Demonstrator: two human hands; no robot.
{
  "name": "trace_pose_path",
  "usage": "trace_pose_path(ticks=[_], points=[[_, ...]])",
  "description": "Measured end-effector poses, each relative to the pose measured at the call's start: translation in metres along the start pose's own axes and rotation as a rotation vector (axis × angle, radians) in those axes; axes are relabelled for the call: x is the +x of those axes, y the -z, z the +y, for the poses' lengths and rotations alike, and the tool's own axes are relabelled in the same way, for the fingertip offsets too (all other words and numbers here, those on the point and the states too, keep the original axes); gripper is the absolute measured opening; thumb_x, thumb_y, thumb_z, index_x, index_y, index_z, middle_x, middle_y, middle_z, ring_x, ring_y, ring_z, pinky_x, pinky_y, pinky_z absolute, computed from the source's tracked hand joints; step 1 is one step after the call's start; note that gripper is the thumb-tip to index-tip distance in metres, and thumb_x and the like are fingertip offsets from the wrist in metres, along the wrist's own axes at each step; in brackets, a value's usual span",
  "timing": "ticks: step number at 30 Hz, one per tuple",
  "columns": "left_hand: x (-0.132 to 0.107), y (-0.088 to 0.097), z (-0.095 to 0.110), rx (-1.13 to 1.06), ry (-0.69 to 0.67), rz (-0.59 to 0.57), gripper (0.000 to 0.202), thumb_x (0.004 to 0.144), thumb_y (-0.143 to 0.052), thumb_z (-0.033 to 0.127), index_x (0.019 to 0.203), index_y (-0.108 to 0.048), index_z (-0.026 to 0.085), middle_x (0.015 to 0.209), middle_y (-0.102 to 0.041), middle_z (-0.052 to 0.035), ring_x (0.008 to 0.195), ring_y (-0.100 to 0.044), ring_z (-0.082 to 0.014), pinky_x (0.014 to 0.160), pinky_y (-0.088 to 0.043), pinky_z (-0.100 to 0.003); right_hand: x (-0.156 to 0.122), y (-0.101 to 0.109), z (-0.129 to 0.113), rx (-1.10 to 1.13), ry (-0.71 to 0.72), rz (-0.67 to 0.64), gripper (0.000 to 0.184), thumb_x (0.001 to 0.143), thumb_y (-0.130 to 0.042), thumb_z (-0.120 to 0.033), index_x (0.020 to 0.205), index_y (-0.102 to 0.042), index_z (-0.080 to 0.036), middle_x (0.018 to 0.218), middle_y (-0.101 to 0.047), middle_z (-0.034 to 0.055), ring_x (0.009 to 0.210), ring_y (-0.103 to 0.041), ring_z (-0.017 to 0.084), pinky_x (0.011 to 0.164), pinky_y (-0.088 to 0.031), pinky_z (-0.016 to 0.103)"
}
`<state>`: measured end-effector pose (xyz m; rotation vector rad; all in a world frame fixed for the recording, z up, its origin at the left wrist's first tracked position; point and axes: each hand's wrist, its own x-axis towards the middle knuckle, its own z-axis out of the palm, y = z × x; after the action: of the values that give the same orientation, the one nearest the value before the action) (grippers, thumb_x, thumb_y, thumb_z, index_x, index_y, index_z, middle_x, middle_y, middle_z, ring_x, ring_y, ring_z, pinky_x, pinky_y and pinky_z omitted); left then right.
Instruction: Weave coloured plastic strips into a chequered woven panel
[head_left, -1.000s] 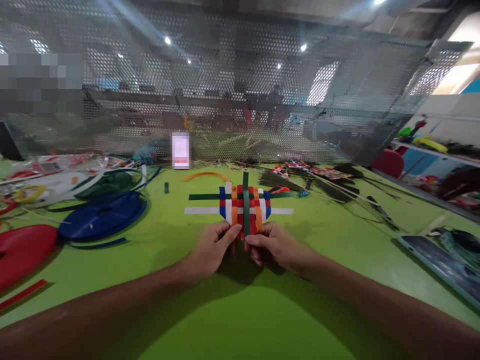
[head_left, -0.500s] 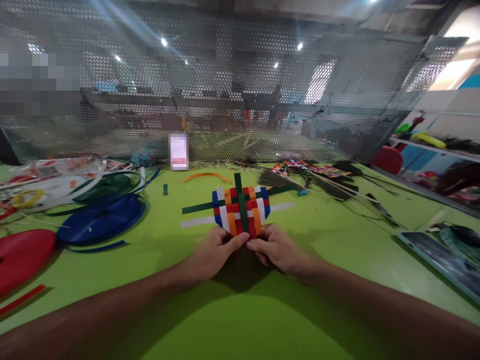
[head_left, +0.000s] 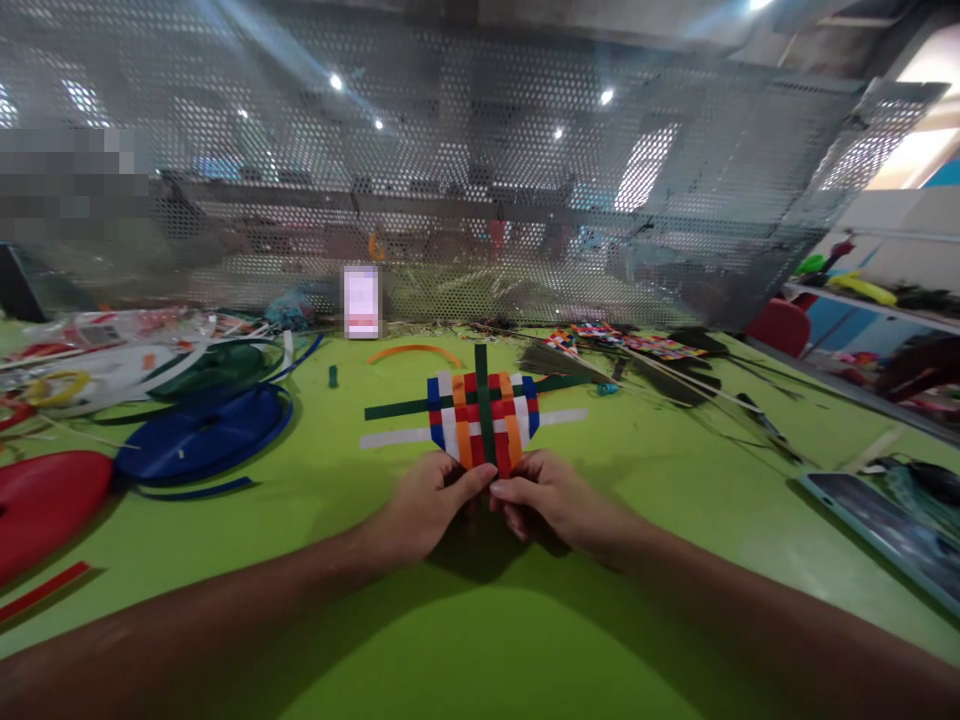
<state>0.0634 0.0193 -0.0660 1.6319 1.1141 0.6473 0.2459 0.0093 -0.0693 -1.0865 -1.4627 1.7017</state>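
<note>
Both of my hands hold one woven ribbon piece, made of interlaced red, white, blue, orange and green strips. Long green and white strip ends stick out from its left and right sides, and a green strip runs up its middle past the top edge. My left hand pinches the lower edge, thumb on the front face. Close beside it, my right hand grips the same lower edge with its thumb and curled fingers. The fingers behind the piece are partly hidden.
Ribbon rolls in blue, red and dark green lie at left. A lit phone leans against the perforated metal screen. Another phone lies at right. Woven pieces and an orange strip lie farther back.
My hands keep the same grip on the woven ribbon piece, and its position barely differs. The camera view has shifted slightly.
</note>
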Motion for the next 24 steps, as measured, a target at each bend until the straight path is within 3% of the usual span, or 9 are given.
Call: trace_pose_path(ticks=[6, 9, 12, 16, 20, 24], points=[[-0.002, -0.001, 0.003, 0.000, 0.004, 0.016, 0.048, 0.084, -0.056, 0.058, 0.057, -0.055, 0.019, 0.047, -0.052, 0.0023, 0.042, -0.045, -0.0106, 0.044, -0.031, -0.023, -0.002, -0.002, -0.005, -0.035, -0.012, 0.024, 0.029, 0.082, -0.058, -0.026, 0.055, -0.057, -0.018, 0.044, -0.053, -0.0040, 0.038, -0.042, 0.005, 0.040, -0.028, 0.020], [-0.002, -0.002, 0.002, 0.008, -0.021, 0.028, 0.052, 0.083, -0.055, 0.062, 0.054, -0.053, 0.020, 0.045, -0.051, 0.0025, 0.042, -0.044, -0.0103, 0.044, -0.031, -0.024, 0.000, 0.000, -0.004, -0.070, -0.016, -0.022, 0.033, 0.085, -0.061, -0.030, 0.055, -0.058, -0.017, 0.047, -0.055, -0.0029, 0.038, -0.042, 0.005, 0.040, -0.028, 0.020], [-0.001, -0.001, 0.000, 0.011, -0.028, 0.038, 0.055, 0.083, -0.054, 0.066, 0.055, -0.053, 0.019, 0.046, -0.052, 0.0020, 0.043, -0.045, -0.0108, 0.046, -0.034, -0.024, 0.004, 0.005, -0.001, 0.046, -0.007, -0.031, 0.027, 0.078, -0.075, -0.039, 0.068, -0.063, -0.017, 0.053, -0.059, -0.0036, 0.043, -0.048, 0.006, 0.045, -0.036, 0.021], [0.000, 0.000, 0.004, 0.013, -0.015, 0.043, 0.051, 0.087, -0.050, 0.058, 0.054, -0.052, 0.019, 0.046, -0.051, 0.0025, 0.042, -0.045, -0.0101, 0.047, -0.034, -0.024, 0.009, 0.008, 0.005, 0.306, -0.009, 0.047, 0.046, 0.059, -0.090, -0.047, 0.081, -0.064, -0.016, 0.060, -0.062, -0.0033, 0.052, -0.057, 0.009, 0.052, -0.043, 0.022], [0.001, 0.001, 0.008, 0.037, 0.002, 0.015, 0.050, 0.090, -0.047, 0.051, 0.051, -0.051, 0.019, 0.045, -0.052, 0.0013, 0.041, -0.043, -0.0093, 0.047, -0.032, -0.023, 0.011, 0.009, 0.006, 0.378, 0.040, 0.107, 0.045, 0.060, -0.090, -0.048, 0.077, -0.063, -0.016, 0.061, -0.062, -0.0030, 0.051, -0.055, 0.009, 0.057, -0.045, 0.025], [0.003, 0.004, 0.007, 0.040, 0.027, -0.006, 0.051, 0.090, -0.047, 0.054, 0.053, -0.051, 0.019, 0.049, -0.058, -0.0012, 0.043, -0.046, -0.0099, 0.046, -0.032, -0.023, 0.010, 0.008, 0.003, 0.271, 0.061, 0.193, 0.042, 0.065, -0.085, -0.050, 0.068, -0.060, -0.017, 0.053, -0.056, -0.0047, 0.045, -0.048, 0.008, 0.049, -0.035, 0.024]])
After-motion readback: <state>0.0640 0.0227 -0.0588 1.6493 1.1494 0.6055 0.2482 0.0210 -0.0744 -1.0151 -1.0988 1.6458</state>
